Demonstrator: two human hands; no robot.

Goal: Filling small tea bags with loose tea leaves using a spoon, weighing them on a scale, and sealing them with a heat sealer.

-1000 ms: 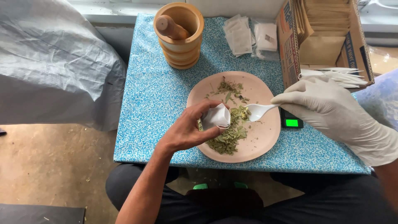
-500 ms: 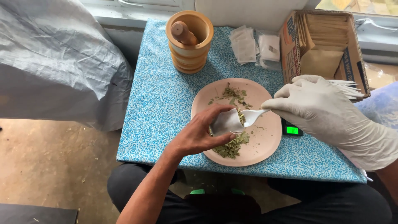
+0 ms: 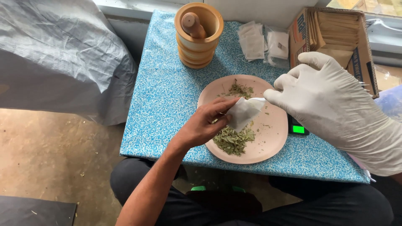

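Blue speckled table point(image 3: 167, 96): bare stretch left of pink plate point(image 3: 272, 138), plate close to near edge. Cardboard box point(image 3: 335, 33) at far right corner; wooden mortar point(image 3: 199, 35) beyond plate. Gloved right hand point(image 3: 331, 100) over plate's right rim, fingertips pinching white sachet point(image 3: 243, 112). Bare left hand point(image 3: 205, 125) grasps sachet's left side above dried leaves point(image 3: 232, 140).

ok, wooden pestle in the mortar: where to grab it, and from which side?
Grip the pestle by its rounded top end, coming from above. It leans inside the mortar, whose wall hides the lower shaft, so likely only that knob is free to pinch.
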